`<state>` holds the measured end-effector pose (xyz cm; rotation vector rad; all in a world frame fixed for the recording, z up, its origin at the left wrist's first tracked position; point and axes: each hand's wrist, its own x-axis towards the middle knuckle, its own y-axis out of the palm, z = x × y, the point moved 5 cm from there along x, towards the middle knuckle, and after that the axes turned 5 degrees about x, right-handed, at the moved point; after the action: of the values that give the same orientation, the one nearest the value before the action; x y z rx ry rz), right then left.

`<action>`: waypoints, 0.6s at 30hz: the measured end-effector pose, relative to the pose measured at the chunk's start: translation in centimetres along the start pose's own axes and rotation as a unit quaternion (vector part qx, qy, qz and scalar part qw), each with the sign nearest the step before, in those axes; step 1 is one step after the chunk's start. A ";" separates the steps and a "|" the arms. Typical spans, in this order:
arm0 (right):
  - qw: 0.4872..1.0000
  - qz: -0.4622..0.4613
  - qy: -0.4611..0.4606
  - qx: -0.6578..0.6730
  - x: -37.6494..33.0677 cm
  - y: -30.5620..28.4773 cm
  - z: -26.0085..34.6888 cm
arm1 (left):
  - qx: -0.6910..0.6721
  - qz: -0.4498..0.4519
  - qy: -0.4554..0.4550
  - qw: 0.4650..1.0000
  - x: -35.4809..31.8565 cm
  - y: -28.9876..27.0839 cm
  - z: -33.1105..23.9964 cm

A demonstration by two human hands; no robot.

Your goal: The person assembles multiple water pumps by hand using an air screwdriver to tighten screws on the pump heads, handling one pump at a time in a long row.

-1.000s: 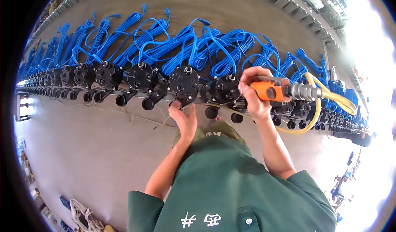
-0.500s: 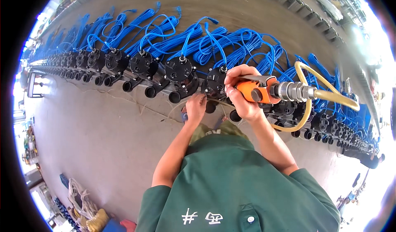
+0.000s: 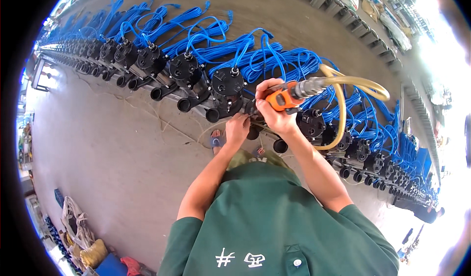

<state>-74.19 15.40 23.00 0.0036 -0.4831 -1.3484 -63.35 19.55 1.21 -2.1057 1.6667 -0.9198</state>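
- Right hand (image 3: 274,110) is clenched around an orange pneumatic power tool with a metal coupling (image 3: 284,97), held level over the row, nose pointing down toward the unit below.
- A yellowish translucent air hose (image 3: 343,87) leaves the tool's metal end, arcs out to the right and loops back down across the black units beside the right forearm.
- Left hand (image 3: 238,128) sits just beside and below the right, fingers curled down onto the near edge of a black round-topped pump housing (image 3: 255,115), which is mostly hidden under both hands; whether it grips or only steadies, I cannot tell.
- Just to the left of the hands stands another black pump housing with a round lid and stubby outlet pipe (image 3: 226,92), untouched, its outlet facing the near floor.
- The long row of black pumps (image 3: 147,62) runs from far upper left, bends through the hands, and carries on to the lower right.
- Behind every pump lie bundles of bright blue coiled cable (image 3: 274,60), one lead rising to each lid.
- Grey concrete floor (image 3: 113,148) opens wide on the near left side of the row; a sandalled foot (image 3: 217,139) shows below the left hand.
- At the lower left rim, a pile of sacks and bags (image 3: 86,236) lies well apart from the work.
- The person's green shirt (image 3: 274,227) fills the lower middle.
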 end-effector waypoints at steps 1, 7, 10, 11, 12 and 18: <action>0.999 -0.011 0.012 0.044 0.0 0.3 -0.6 | 0.001 0.006 0.010 1.000 0.0 0.0 0.1; 0.998 0.021 -0.017 -0.062 0.7 0.8 0.2 | -0.001 0.036 0.029 0.999 -0.3 0.7 1.2; 1.000 0.024 -0.011 0.001 0.6 0.5 1.8 | 0.008 0.035 0.030 0.999 0.0 0.3 0.6; 0.999 0.021 -0.014 0.024 0.5 0.2 2.4 | 0.016 0.054 0.012 0.998 0.1 0.0 0.1; 0.999 0.014 -0.006 0.029 0.3 -0.5 3.2 | 0.017 0.027 0.014 0.999 0.4 -1.2 -0.9; 0.998 -0.020 -0.056 0.007 -0.1 -5.3 6.5 | -0.031 -0.097 0.036 0.994 5.7 -12.8 -11.5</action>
<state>-81.31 16.06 27.37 -0.0515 -0.5885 -1.3897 -60.42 19.42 19.08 -2.3341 1.5648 -1.0240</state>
